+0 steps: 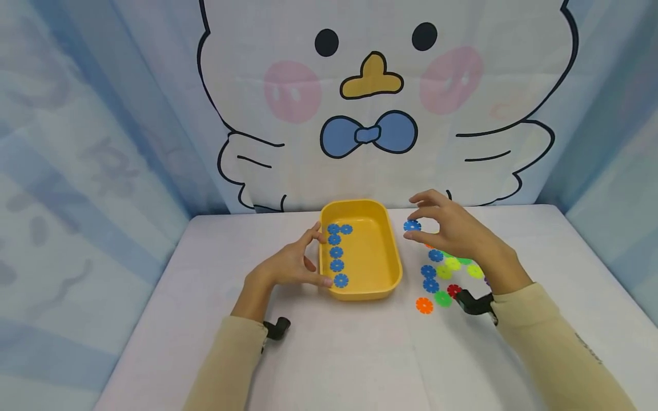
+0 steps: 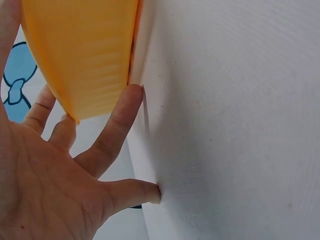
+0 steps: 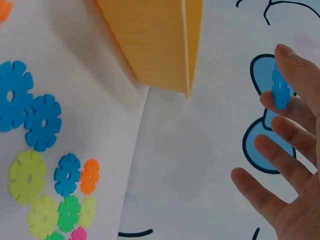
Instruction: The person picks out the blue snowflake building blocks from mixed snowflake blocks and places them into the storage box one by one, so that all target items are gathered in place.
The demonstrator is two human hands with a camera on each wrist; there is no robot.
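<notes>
A yellow plastic tray (image 1: 367, 294) stands on the table, with several blue snowflake discs (image 1: 336, 265) lined up along its left side and one more beside the far end of that line. My left hand (image 1: 290, 265) touches the tray's left side, its fingers spread, the thumb by the near left corner. In the left wrist view the fingers (image 2: 117, 120) lie extended along the tray's outer wall. To the right of the tray, my right hand (image 1: 452, 225) pinches a blue snowflake disc (image 3: 281, 87) between thumb and index finger, above the table, its other fingers loosely spread.
On the right of the table lie loose snowflake discs: several blue discs (image 1: 430, 285), an orange disc (image 1: 424, 306), a green disc (image 1: 442, 298), a red disc (image 1: 453, 290) and yellow discs (image 1: 444, 272). Behind the table hangs a cartoon-print curtain (image 1: 370, 177).
</notes>
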